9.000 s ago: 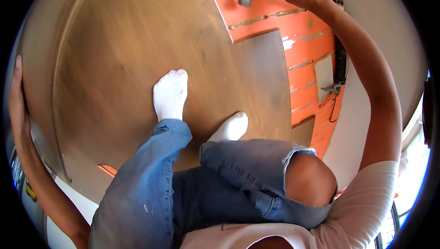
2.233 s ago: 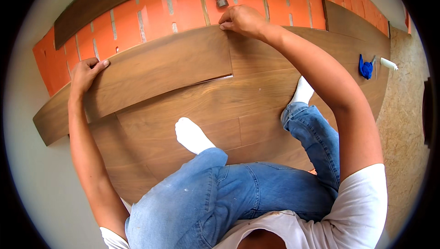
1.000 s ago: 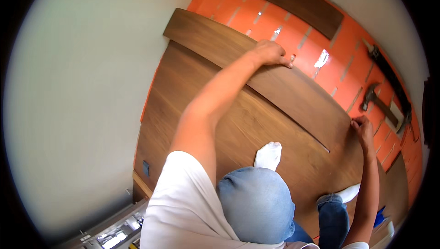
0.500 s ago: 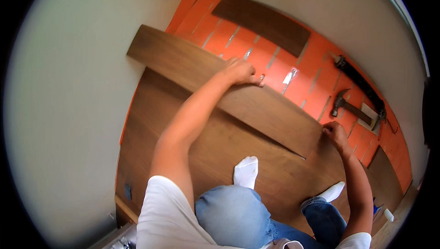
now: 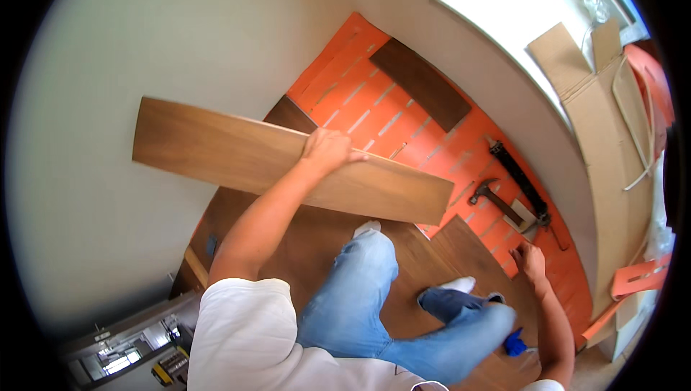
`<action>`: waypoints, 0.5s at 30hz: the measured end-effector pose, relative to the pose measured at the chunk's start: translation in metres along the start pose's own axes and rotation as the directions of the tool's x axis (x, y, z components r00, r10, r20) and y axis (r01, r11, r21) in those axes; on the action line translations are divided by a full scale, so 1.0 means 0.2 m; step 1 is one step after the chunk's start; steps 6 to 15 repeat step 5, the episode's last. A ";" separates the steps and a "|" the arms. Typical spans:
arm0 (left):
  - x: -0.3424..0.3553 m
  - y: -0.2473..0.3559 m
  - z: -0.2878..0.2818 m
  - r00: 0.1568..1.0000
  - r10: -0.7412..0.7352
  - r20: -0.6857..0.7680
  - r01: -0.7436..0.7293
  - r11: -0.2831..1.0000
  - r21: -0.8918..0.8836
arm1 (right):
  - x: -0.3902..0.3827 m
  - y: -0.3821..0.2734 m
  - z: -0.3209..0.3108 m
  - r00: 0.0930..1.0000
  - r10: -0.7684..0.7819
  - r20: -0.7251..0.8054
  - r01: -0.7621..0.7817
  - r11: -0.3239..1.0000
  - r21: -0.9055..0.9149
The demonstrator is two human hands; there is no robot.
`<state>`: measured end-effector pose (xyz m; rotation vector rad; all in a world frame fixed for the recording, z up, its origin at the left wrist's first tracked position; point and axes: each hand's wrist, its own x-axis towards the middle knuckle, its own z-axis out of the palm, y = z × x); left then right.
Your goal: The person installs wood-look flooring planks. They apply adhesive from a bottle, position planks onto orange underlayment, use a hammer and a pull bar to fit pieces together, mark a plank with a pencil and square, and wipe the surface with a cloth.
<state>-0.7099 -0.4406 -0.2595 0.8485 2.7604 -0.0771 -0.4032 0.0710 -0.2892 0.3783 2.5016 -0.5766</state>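
Observation:
My left hand (image 5: 330,152) is closed over the upper edge of a brown wooden floor plank (image 5: 237,153), which is lifted and tilted above the laid floor boards (image 5: 309,240). The plank's left end reaches in front of the wall. My right hand (image 5: 530,261) is off the plank, fingers curled, over the orange underlay at the right; whether anything is in them is hidden. A claw hammer (image 5: 497,200) lies just beyond that hand, its handle over a small pale square. Beside it lies a black caulking gun (image 5: 520,182).
Orange underlay (image 5: 345,114) with grey adhesive strips spreads ahead. A short dark plank (image 5: 421,81) lies on it by the far wall. Cardboard (image 5: 604,146) leans at the right below a window. A blue object (image 5: 515,343) is near my right forearm; tools (image 5: 171,368) are at lower left.
The plank has come up off the floor boards and moved left with my left hand. My right hand has left the plank's right end and moved down. The view has turned rightward.

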 end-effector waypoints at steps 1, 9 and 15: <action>-0.09 -0.01 -0.10 0.990 -0.103 0.098 0.103 0.995 -0.004 | -0.12 0.07 -0.09 0.999 0.044 0.002 -0.044 0.999 0.001; -0.58 -0.14 -0.55 0.874 -0.394 0.286 0.414 0.910 -0.013 | -0.81 0.53 -0.26 0.993 -0.083 -0.088 0.078 0.995 -0.056; -0.58 -0.14 -0.55 0.874 -0.394 0.286 0.414 0.910 -0.013 | -0.81 0.53 -0.26 0.993 -0.083 -0.088 0.078 0.995 -0.056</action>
